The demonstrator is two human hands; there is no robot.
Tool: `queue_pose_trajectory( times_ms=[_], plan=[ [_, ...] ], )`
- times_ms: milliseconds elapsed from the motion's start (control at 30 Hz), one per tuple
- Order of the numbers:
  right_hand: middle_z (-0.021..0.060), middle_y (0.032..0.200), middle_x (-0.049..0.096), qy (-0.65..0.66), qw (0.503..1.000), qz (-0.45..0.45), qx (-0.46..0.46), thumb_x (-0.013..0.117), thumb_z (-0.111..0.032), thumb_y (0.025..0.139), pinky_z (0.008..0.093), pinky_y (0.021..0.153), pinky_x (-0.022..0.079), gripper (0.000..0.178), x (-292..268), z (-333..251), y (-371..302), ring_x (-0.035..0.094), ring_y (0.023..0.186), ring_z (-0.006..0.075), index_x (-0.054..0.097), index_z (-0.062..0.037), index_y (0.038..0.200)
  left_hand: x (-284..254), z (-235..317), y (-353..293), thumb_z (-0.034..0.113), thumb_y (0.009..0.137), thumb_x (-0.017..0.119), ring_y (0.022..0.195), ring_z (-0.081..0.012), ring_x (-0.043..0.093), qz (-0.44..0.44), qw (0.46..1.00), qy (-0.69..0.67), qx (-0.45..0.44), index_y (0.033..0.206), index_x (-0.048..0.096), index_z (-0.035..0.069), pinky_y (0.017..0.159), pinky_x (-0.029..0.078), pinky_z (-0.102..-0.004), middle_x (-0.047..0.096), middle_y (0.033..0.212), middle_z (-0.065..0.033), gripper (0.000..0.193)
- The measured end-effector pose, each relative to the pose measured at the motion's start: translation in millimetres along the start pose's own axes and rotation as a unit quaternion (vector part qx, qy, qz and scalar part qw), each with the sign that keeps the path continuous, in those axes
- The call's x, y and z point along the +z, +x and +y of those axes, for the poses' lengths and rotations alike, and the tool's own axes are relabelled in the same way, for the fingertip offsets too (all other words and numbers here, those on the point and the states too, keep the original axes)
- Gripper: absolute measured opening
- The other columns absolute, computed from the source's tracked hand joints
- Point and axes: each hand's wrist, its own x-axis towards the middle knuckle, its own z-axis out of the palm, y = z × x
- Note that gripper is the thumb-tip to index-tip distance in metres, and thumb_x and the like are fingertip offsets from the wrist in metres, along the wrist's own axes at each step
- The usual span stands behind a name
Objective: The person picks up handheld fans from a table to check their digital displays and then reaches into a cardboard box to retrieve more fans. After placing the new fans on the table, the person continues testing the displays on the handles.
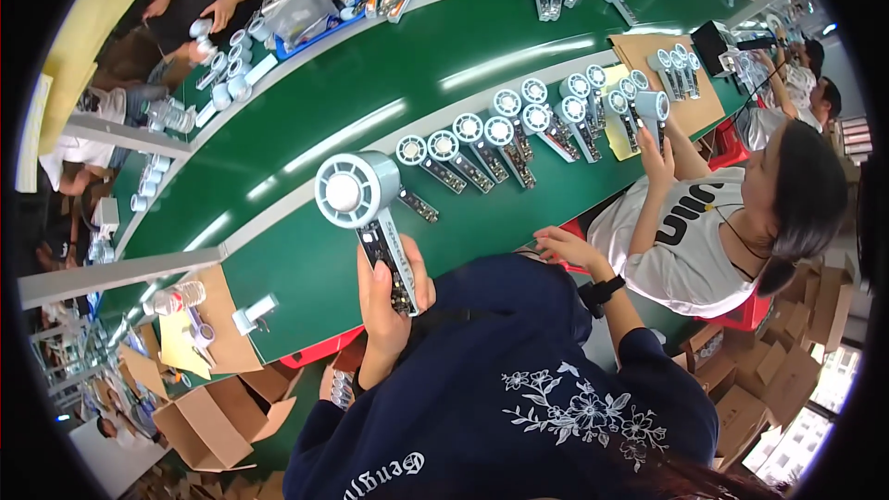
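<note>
At the green workbench (296,259), I am holding the handheld fan (356,187) upright, left hand (383,307) wrapped round its open handle (387,233), ideally pressing lightly beside the exposed circuit board (374,245), while my right hand (567,248) is hanging half-open, seemingly empty.

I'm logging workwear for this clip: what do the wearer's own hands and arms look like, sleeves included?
The left hand and right hand are both ungloved. A black, watch-like band circles the right wrist; none shows on the left. The dark navy right sleeve stops well short of the wrist.
</note>
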Motion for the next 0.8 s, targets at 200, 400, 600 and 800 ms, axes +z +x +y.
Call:
queue_pose_trajectory(
  times_ms=[200,400,600,800],
  plan=[
    [0.0057,0.107,0.058,0.027,0.998,0.051,0.002,0.048,-0.033,0.092,0.0274,0.077,0.047,0.039,-18.0,27.3,-21.3,0.059,0.093,0.0154,0.049,-0.01,0.123,6.7,-4.9,10.3,0.031,0.097,0.036,0.053,-0.0112,0.047,-0.07,0.997,-0.011,-0.001,0.123,0.027,-0.003,0.044,0.041,-0.0236,0.049,0.101,-0.0165,0.044],
    [0.0047,0.104,0.059,0.149,0.987,0.048,-0.034,0.048,-0.029,0.093,0.0275,0.076,0.048,0.036,-30.4,69.8,-16.3,0.06,0.089,0.0145,0.049,-0.0082,0.122,8.3,-8.2,20.3,0.03,0.096,0.039,0.053,-0.0114,0.047,-0.148,0.987,-0.038,-0.049,0.129,0.024,-0.001,0.046,0.041,-0.0224,0.05,0.101,-0.0171,0.047],
    [0.0038,0.099,0.06,0.024,0.996,0.008,-0.088,0.045,-0.016,0.094,0.0245,0.073,0.048,0.028,-40.8,16.0,-8.5,0.059,0.082,0.0121,0.05,-0.0064,0.121,1.6,-1.9,24.7,0.028,0.096,0.04,0.054,-0.0111,0.047,-0.166,0.981,-0.047,-0.091,0.129,0.024,0.002,0.048,0.041,-0.0224,0.051,0.1,-0.0168,0.045],
    [0.0061,0.102,0.061,-0.135,0.938,0.052,-0.314,0.046,-0.019,0.094,0.0256,0.078,0.048,0.033,-59.5,-178.7,-42.8,0.06,0.086,0.0143,0.049,-0.005,0.124,-16.6,-3.9,25.0,0.027,0.096,0.04,0.054,-0.0107,0.046,-0.118,0.989,-0.052,-0.069,0.122,0.029,0.001,0.045,0.04,-0.0228,0.052,0.099,-0.0164,0.039]
  ],
)
